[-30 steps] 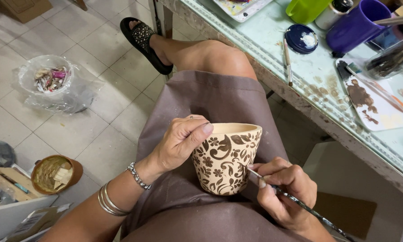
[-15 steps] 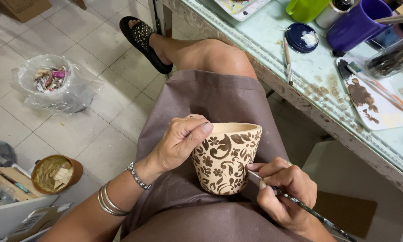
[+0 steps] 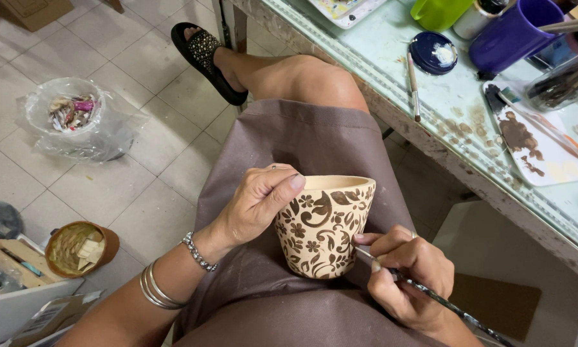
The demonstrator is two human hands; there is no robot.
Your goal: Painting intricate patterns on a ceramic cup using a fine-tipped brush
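Tiled floor lies under a seated person whose lap, covered by a brown apron (image 3: 314,148), carries the work. Nearest, the right hand (image 3: 408,273) pinches a thin paintbrush (image 3: 430,295) between thumb and fingers, its tip touching the lower right side of a clay pot (image 3: 324,225). The pot stands upright on the lap, tan with dark brown flowers and scrolls. The left hand (image 3: 260,202) curls around its left side, thumb pressed on the rim, holding it steady. Against the pictures from a moment ago, hands, brush and pot sit almost exactly as they did, so the brush tip seems to be working one small spot. Farther left on the floor stand a small brown bowl (image 3: 80,247) and a clear plastic bag (image 3: 77,119). Beyond the knee, a worn worktable (image 3: 430,135) carries a paint-smeared white tray (image 3: 536,144), a dark blue lid (image 3: 433,54), and purple (image 3: 514,35) and green (image 3: 440,11) cups near its far edge.
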